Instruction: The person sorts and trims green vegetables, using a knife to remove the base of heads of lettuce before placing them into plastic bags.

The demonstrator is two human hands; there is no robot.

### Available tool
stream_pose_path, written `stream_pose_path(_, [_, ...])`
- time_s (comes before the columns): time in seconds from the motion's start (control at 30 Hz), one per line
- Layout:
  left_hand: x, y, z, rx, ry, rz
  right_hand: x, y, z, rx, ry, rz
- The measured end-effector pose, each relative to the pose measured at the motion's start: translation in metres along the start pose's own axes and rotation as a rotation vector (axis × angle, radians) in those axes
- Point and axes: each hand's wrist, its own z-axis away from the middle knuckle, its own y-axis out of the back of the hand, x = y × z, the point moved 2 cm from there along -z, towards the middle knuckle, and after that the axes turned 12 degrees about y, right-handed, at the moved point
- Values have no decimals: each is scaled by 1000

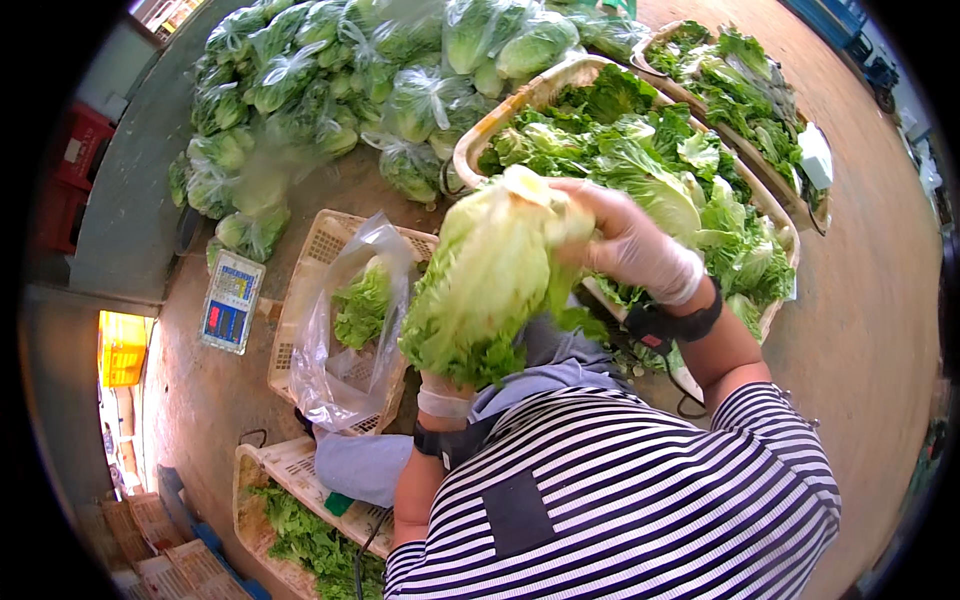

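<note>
holding a leafy green lettuce head up at chest height: right hand, gloved, fingers clamped on its pale base; left hand underneath, mostly hidden by leaves, grip unclear. just left, open plastic bag over a beige crate; behind, lettuce-filled basket, bagged heads.

Lettuce: leafy, crinkled, matt with faint sheen. Right hand and left hand: thin translucent gloves, smooth, slightly glossy. Bag: clear plastic film, wrinkled, shiny. Crate: pale perforated plastic, matt. Basket: tan rim, material unclear. Shirt: striped knit cloth, matt. Floor: brown, rough, dull. Scale: glossy printed face.
</note>
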Motion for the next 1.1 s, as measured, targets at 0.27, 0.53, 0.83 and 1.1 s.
stream_pose_path(0.27, [-1,10,-17,265,-52,-131,-36,106,31,184,-31,1416])
stream_pose_path(0.53, [17,26,-23,60,36,-155,-1,0,-22,-302,390,905])
stream_pose_path(0.83, [49,29,8,348,214,-349,95,13,-31,26,-323,225])
stream_pose_path(1.1, [78,54,-1,646,-253,-938,144,38,-21,273,-504,-78])
